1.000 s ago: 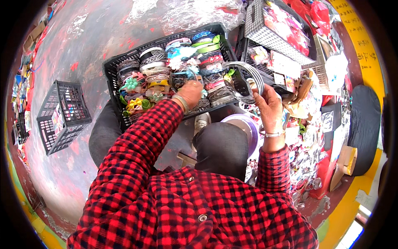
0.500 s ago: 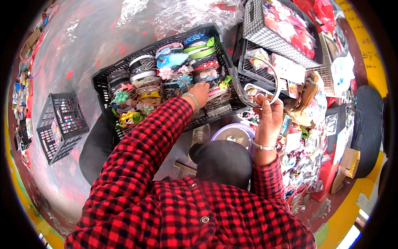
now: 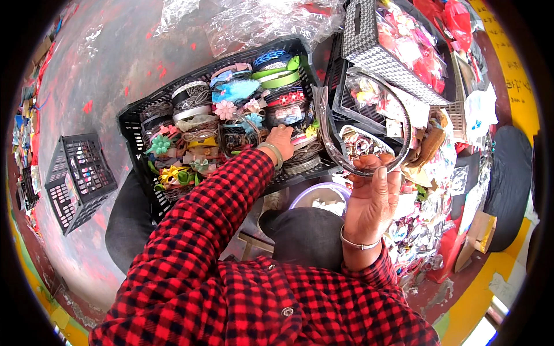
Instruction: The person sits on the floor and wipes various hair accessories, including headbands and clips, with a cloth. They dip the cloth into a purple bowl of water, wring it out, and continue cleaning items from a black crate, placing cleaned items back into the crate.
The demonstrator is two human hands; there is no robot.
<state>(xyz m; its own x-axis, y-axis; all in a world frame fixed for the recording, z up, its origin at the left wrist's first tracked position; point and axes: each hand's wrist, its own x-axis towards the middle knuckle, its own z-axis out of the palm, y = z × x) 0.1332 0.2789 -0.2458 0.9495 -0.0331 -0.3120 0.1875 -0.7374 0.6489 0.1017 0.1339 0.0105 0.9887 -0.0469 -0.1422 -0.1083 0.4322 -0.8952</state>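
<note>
A black plastic crate (image 3: 190, 83) full of bundled headbands (image 3: 239, 89) lies before me, slightly tilted. Some bands carry flowers, bows or a blue fluffy trim. My left hand (image 3: 279, 143) reaches into the crate's right half, its fingers curled down among the bundles; the tips are hidden, and so is whatever they grip. Right of the crate, my right hand (image 3: 374, 202) holds up a dark, glossy headband (image 3: 407, 124) by its curve, thumb in front and fingers behind. Clear plastic seems to cover one end of this band.
A grey woven-pattern basket (image 3: 369, 49) of packaged goods stands on crates at the far right. Heaped small packages (image 3: 421, 230) lie right of my arm. A purple-rimmed bucket (image 3: 300, 199) sits beside my knee, and a smaller black crate (image 3: 81, 179) stands left. Clear plastic sheeting (image 3: 248, 26) lies beyond.
My right hand has come nearer to me and turned, bringing the headband with it, which now looks larger and darker. My left hand stays among the bundles.
</note>
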